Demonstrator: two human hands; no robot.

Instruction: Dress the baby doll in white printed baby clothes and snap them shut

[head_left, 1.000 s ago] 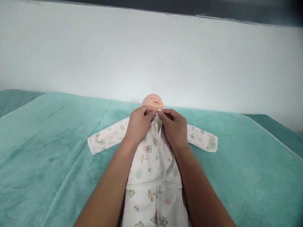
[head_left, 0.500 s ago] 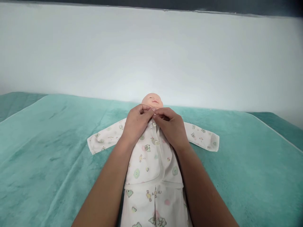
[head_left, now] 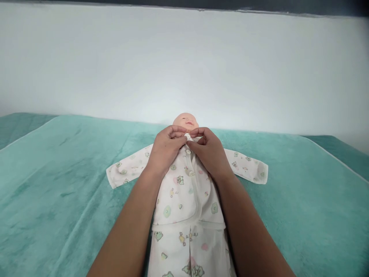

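A baby doll [head_left: 185, 120] lies on its back, dressed in a white baby jacket [head_left: 177, 196] printed with small bears, over matching trousers [head_left: 170, 250]. At the doll's neck, my left hand [head_left: 167, 148] pinches the jacket's collar edge from the left. From the right, my right hand [head_left: 208, 150] pinches the same collar edge, its fingertips almost meeting the left ones. A bit of white cloth or a button shows between the thumbs and fingers. Below them a button [head_left: 188, 151] and a second button [head_left: 191, 174] run down the front. Both sleeves are spread outward.
A teal plush blanket [head_left: 63, 184] lies under the doll, with pale-edged borders at both sides. Behind its far edge rises a white wall [head_left: 184, 61], with a dark strip along the top.
My fingertips have parted slightly at the collar, so a bit of white now shows between them. The doll and its clothes lie almost the same.
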